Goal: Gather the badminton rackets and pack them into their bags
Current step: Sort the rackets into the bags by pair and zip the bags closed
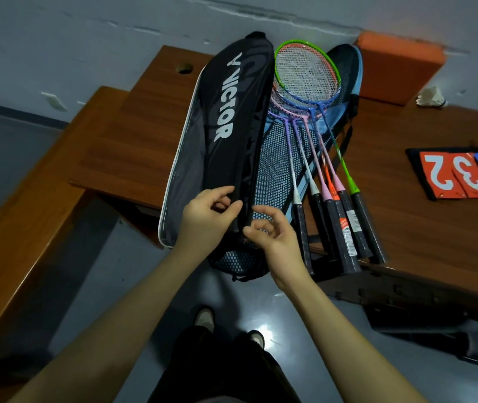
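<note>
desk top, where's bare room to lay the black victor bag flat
Bare wood lies left of the black Victor bag, toward the cable hole, and between the racket handles and the scoreboard. The middle is crowded with rackets on the blue bag.

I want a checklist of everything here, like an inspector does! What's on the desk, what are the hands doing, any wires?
Surface: brown wooden desk; both bags overhang its near edge.
Job's things: black Victor bag lies partly over a blue mesh bag; several rackets lie fanned on the blue bag, not packed, grips toward the person.
Clutter: orange block, shuttlecock, flip scoreboard showing 2, 3, 9.
Grippers: left hand pinches the black bag's edge; right hand has its fingers at the same edge, grip unclear.
Cables: nothing seen.
Surroundings: grey wall, shiny grey floor, person's shoes below.
</note>
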